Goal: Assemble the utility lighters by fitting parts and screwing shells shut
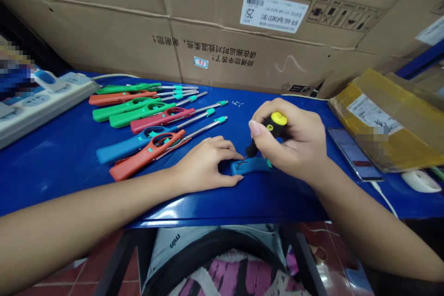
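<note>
A blue long-necked lighter [258, 165] lies on the blue table near its front edge. My left hand [208, 164] grips the handle's left end between thumb and fingers. In my right hand [294, 141] is a small screwdriver [276, 122] with a black and yellow handle. It is tilted, its thin tip down at the lighter's handle; whether the tip touches cannot be made out. My right hand hides the lighter's far end. To the left lie several similar lighters in a row, among them an orange one [133, 165] and a blue one [120, 151].
A large cardboard box [208, 18] walls off the table's back. At the left is a white power strip [41, 101]. On the right are a phone [354, 152], a taped yellow-brown parcel [391, 138] and a white mouse [421, 181]. A white cable runs from the phone.
</note>
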A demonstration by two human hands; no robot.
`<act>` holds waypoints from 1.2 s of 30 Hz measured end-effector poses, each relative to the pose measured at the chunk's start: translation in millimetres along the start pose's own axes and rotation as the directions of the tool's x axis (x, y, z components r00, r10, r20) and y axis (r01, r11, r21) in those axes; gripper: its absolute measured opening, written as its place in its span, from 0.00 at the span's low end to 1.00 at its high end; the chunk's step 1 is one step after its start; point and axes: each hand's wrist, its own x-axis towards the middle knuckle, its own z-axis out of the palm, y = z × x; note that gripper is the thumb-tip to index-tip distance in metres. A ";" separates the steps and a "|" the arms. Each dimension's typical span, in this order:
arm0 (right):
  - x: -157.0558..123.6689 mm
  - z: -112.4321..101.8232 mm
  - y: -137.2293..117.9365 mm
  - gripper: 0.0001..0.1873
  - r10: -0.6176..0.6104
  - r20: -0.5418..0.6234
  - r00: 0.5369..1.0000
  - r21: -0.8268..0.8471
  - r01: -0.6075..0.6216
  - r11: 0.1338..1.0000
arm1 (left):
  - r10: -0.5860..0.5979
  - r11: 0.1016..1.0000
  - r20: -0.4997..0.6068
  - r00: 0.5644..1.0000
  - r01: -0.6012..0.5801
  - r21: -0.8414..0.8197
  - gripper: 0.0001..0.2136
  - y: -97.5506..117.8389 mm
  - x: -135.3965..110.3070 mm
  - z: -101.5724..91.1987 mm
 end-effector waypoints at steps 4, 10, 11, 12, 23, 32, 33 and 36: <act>-1.5 -0.5 0.8 0.08 0.017 -0.019 1.000 0.010 -0.017 1.000 | 0.004 1.000 0.001 1.000 -0.004 -0.002 0.15 -0.6 0.8 -0.1; -0.3 -1.4 -3.4 0.07 -0.015 -0.008 1.000 -0.026 0.015 1.000 | -0.001 1.000 0.000 1.000 0.001 0.001 0.17 -0.5 0.1 0.6; 0.2 -1.3 -4.0 0.07 -0.021 -0.003 1.000 -0.032 0.021 0.999 | 0.000 1.000 -0.002 1.000 0.000 0.002 0.17 -0.4 -0.1 0.8; 0.7 -0.9 -4.3 0.07 -0.028 0.003 1.000 -0.035 0.029 0.999 | 0.000 1.000 -0.003 1.000 0.000 0.003 0.17 -0.3 -0.3 0.9; -5.3 2.3 0.3 0.08 0.010 -0.110 0.994 0.039 -0.005 0.999 | -0.002 1.000 0.014 1.000 0.002 0.015 0.16 -0.1 -0.4 0.0; -12.6 2.0 4.6 0.08 0.009 -0.175 0.984 0.085 0.006 0.996 | -0.031 0.999 0.043 0.999 0.030 0.019 0.14 3.7 1.4 -1.5; -13.0 2.2 5.0 0.08 0.007 -0.175 0.985 0.081 0.007 0.997 | -0.031 0.999 0.043 0.999 0.030 0.019 0.14 3.7 1.7 -1.4; -14.1 3.2 6.8 0.08 0.018 -0.176 0.984 0.080 -0.004 0.997 | -0.032 0.999 0.040 0.999 0.031 0.017 0.14 3.1 2.0 -1.3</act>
